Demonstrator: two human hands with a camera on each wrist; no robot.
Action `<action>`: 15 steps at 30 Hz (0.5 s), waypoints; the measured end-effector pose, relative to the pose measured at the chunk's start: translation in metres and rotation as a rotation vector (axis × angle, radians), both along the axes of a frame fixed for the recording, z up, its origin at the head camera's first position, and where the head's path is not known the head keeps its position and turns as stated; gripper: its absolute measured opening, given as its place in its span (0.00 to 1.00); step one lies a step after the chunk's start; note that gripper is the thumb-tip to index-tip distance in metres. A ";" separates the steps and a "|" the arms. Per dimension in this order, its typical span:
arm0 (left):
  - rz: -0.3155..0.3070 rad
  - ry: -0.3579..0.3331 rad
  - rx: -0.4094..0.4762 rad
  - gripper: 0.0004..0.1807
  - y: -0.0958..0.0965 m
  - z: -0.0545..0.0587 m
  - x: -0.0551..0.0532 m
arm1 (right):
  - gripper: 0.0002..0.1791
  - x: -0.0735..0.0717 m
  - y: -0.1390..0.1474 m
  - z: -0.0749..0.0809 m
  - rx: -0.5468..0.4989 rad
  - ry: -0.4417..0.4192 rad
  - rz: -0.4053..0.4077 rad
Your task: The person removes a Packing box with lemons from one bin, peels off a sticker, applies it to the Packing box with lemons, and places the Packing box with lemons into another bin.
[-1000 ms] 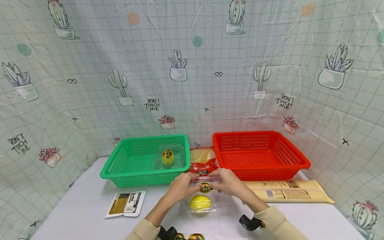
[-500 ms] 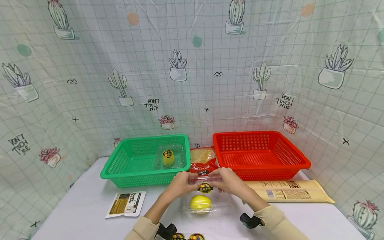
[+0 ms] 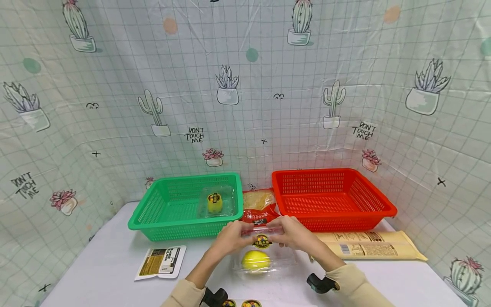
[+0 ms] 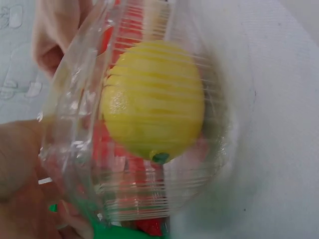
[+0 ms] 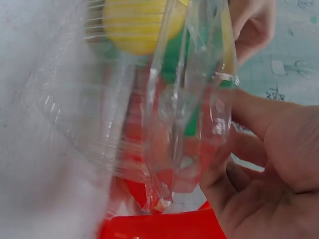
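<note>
A clear plastic clamshell box (image 3: 284, 258) with a yellow lemon (image 3: 255, 261) inside stands at the front middle of the white table. Its lid carries a round black fruit label (image 3: 262, 241). My left hand (image 3: 232, 238) grips the far left part of the box, and my right hand (image 3: 294, 233) grips the far right part. Thumbs lie on the near side of the lid. Through the ribbed wall, the left wrist view shows the lemon (image 4: 153, 102) close up. From the right wrist, the box's edges (image 5: 172, 114) appear between the fingers and the lemon.
Behind to the left, a green basket (image 3: 176, 230) holds another boxed yellow fruit (image 3: 215, 204). A red basket (image 3: 333, 221) stands behind right, a red food packet (image 3: 258, 204) between them. A beige packet (image 3: 368, 245) lies right, a white-and-brown packet (image 3: 161, 262) left.
My left fingers have shifted slightly, and more of the lid's label shows. The box and the right hand keep nearly the same place.
</note>
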State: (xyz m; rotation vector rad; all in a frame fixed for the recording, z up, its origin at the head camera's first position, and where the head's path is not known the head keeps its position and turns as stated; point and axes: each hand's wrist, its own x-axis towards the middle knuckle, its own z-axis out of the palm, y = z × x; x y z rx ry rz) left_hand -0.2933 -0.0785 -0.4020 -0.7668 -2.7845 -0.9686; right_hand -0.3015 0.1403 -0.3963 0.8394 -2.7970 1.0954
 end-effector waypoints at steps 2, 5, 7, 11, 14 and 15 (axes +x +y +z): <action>0.036 0.031 -0.013 0.17 0.002 -0.001 0.000 | 0.15 0.000 -0.004 -0.001 -0.020 -0.001 -0.044; 0.101 0.061 -0.036 0.12 0.007 -0.002 0.001 | 0.12 -0.001 -0.012 -0.002 -0.023 0.011 -0.137; 0.135 0.083 -0.047 0.12 0.009 -0.002 0.000 | 0.12 0.000 -0.015 -0.001 -0.014 0.014 -0.183; 0.128 0.081 -0.039 0.15 0.008 -0.003 -0.001 | 0.13 0.000 -0.016 0.000 0.007 0.008 -0.188; 0.059 0.037 -0.009 0.18 0.003 -0.002 -0.003 | 0.13 0.000 -0.010 0.001 0.001 -0.012 -0.128; 0.032 0.015 0.004 0.19 0.000 -0.002 -0.003 | 0.14 0.000 -0.007 0.002 0.001 -0.027 -0.105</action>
